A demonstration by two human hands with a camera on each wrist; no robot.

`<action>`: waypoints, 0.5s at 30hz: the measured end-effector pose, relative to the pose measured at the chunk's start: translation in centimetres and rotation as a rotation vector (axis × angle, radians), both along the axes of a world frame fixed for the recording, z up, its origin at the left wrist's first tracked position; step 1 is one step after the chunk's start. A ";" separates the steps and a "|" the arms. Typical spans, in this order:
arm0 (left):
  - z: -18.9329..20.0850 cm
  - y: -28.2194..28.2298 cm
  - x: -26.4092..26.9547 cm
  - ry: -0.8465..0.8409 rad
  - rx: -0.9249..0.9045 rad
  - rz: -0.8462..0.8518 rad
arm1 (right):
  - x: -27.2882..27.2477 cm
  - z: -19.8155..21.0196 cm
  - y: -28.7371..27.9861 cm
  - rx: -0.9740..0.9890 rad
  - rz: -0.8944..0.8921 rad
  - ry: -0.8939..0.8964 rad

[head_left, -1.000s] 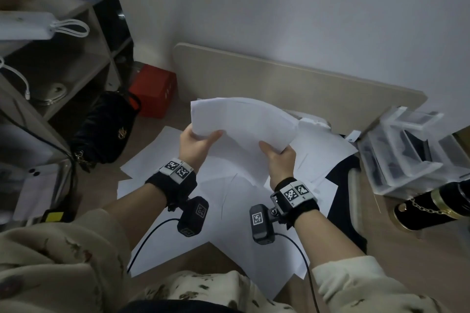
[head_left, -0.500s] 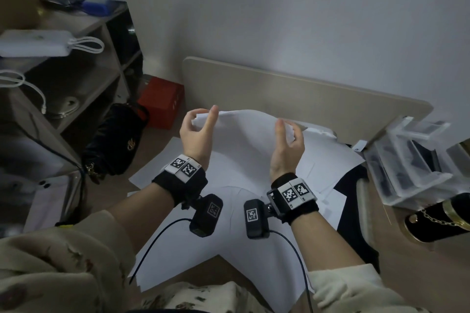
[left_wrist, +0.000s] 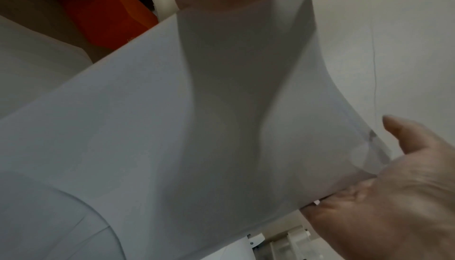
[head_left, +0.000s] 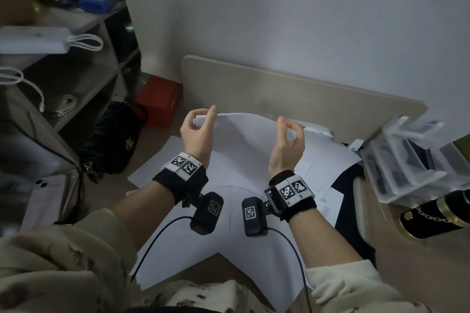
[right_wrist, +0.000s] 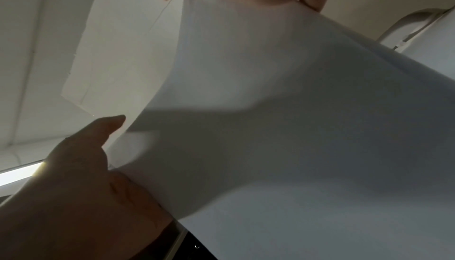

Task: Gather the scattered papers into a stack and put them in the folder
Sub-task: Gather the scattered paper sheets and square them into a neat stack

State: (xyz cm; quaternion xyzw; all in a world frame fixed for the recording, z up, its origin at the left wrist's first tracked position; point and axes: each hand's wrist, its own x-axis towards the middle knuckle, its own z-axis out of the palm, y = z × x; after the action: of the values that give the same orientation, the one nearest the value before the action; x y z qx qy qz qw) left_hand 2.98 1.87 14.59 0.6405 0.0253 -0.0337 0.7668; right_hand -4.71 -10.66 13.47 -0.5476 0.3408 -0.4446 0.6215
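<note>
**Both hands on the raised sheets**

I hold a small bundle of white papers (head_left: 250, 134) up in front of me, one hand at each side; my left hand (head_left: 197, 136) has its grip closed on the left edge, thumb on the near face and fingers curled round behind; my right hand (head_left: 286, 143) does the same on the right edge, thumb up and fingers bent round the sheet. The left wrist view shows the sheets (left_wrist: 187, 127) bowing between the two hands, with the right hand's thumb and fingers clamped on the far edge; the right wrist view shows the same curve from the other side (right_wrist: 283, 118).

Below my wrists more loose sheets (head_left: 241, 249) lie fanned over the worktop (head_left: 417, 262), overlapping one another; a dark flat thing (head_left: 353, 216) lies partly under them to the right, and I cannot tell whether it is the folder.

To the left stand open shelves (head_left: 76, 79), with a black bag (head_left: 114, 140) and a red box (head_left: 159, 100) on the floor beside them; clear plastic trays (head_left: 407, 160) sit at the right.
</note>
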 end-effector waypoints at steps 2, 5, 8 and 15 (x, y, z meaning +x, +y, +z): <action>0.1 0.1 0.0 -0.006 0.004 -0.001 | 0.0 0.0 -0.2 0.021 -0.014 0.009; -0.1 0.2 0.4 -0.026 -0.004 0.027 | 0.1 -0.1 -0.6 0.024 -0.018 0.007; -0.2 0.3 0.6 -0.020 -0.015 0.044 | 0.2 -0.2 -0.6 0.040 0.005 -0.026; -0.7 0.0 0.4 -0.042 -0.023 -0.025 | 0.2 -0.7 -0.3 0.018 0.038 -0.024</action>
State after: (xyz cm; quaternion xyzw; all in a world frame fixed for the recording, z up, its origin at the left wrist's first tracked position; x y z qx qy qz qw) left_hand 3.34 1.86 13.90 0.6324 0.0009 -0.0302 0.7741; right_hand -4.49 -11.00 12.76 -0.5431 0.3269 -0.4363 0.6386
